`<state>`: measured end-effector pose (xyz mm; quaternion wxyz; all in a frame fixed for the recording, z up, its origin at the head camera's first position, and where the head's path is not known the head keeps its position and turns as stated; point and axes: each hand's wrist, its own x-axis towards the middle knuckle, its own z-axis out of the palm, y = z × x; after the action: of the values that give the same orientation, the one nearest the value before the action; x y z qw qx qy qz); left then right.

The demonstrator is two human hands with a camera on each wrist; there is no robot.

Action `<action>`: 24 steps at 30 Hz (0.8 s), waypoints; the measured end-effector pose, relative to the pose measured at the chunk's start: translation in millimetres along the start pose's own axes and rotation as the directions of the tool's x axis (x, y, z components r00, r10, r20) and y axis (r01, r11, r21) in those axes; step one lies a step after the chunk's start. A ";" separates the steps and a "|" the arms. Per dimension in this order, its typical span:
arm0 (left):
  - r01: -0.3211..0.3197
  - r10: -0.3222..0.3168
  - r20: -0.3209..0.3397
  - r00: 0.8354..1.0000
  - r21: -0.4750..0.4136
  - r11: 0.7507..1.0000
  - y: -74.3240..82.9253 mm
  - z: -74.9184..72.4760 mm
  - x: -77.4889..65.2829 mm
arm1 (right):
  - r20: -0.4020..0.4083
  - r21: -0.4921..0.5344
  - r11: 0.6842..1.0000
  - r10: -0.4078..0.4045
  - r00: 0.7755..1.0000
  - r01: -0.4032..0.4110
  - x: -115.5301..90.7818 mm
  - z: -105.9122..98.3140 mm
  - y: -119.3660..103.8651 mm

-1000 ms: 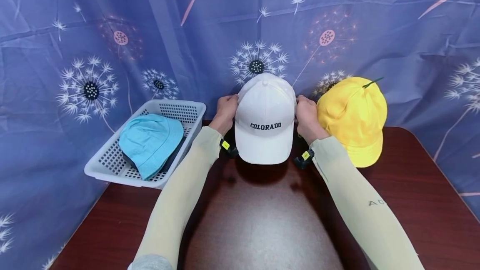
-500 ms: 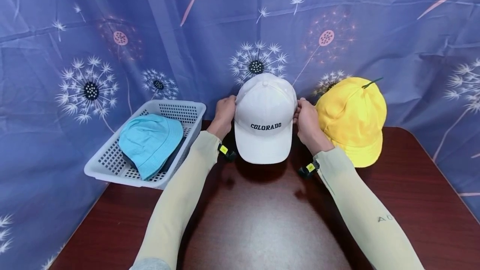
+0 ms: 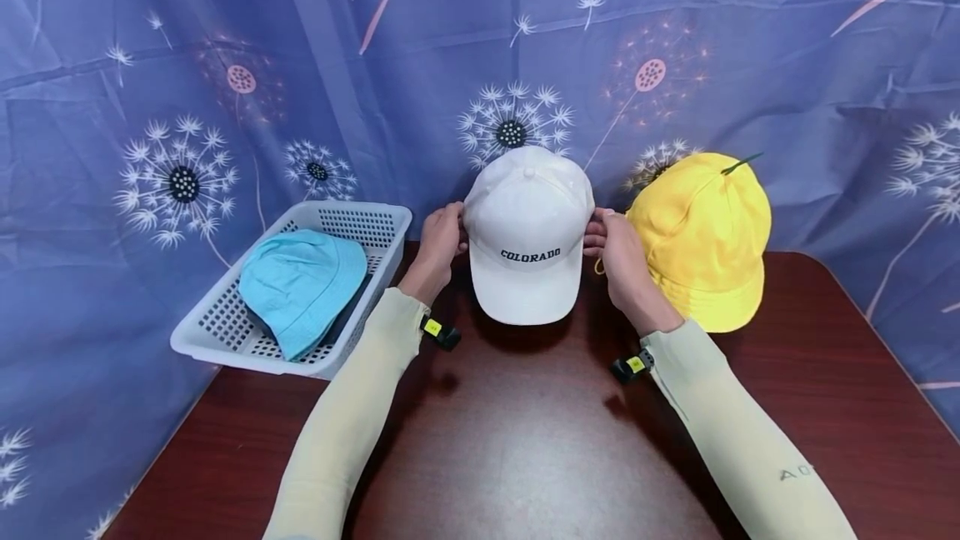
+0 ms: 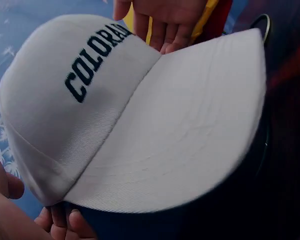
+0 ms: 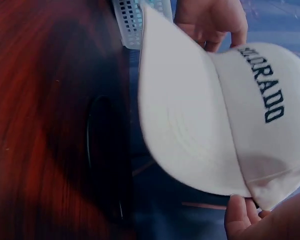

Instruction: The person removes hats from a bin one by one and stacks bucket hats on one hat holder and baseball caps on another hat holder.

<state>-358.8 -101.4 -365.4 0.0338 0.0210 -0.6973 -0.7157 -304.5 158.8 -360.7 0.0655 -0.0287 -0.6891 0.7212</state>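
In the head view a white baseball cap [image 3: 529, 232] lettered "COLORADO" stands upright at the table's back, brim toward me. What holds it up is hidden. My left hand [image 3: 438, 244] touches its left side. In the left wrist view the left fingers [image 4: 62, 222] lie at the lower edge by the brim's corner, the thumb apart from the fabric. My right hand [image 3: 624, 265] is at the cap's right side. Its fingertips [image 5: 240, 212] touch the lower edge in the right wrist view. Neither hand grips the cap.
A yellow hat [image 3: 705, 244] stands close to the right hand. At left, a pale plastic basket [image 3: 191, 340] holds a light blue bucket hat [image 3: 303, 286] and something dark beneath it. A patterned blue curtain [image 3: 420, 7] hangs behind the brown table [image 3: 517, 440].
Both hands have slid slightly down and toward me along the cap's sides, their fingers loosening. The wrists have moved apart. The cap has barely shifted.
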 end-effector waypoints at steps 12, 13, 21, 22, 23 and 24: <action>0.027 -0.027 0.025 0.999 0.028 0.999 -2.2 -10.3 -23.5 | 0.023 -0.064 0.996 -0.055 0.998 0.056 -21.3 -0.4 8.8; 0.025 -0.026 0.028 0.999 0.028 0.999 -2.4 -10.7 -25.3 | 0.021 -0.067 0.996 -0.057 0.998 0.058 -22.5 -0.6 10.4; -0.003 0.002 0.038 0.999 0.035 0.999 -5.7 -12.1 -38.5 | 0.019 -0.127 0.987 -0.096 0.995 0.097 -29.7 -1.0 20.2; -0.006 0.005 0.039 0.999 0.037 0.999 -6.0 -12.5 -40.5 | 0.023 -0.137 0.985 -0.107 0.994 0.109 -30.3 -0.6 20.7; -0.006 0.004 0.040 0.999 0.040 0.999 -6.9 -13.1 -42.3 | 0.024 -0.145 0.982 -0.117 0.993 0.120 -31.3 -0.5 21.2; -0.004 0.002 0.042 0.999 0.046 0.999 -7.8 -13.8 -44.4 | 0.027 -0.158 0.978 -0.132 0.991 0.134 -32.4 -0.6 21.7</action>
<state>-313.6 -111.6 -374.3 0.0196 0.0059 -0.7143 -0.6996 -273.6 154.1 -383.9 0.1054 0.0182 -0.7453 0.6581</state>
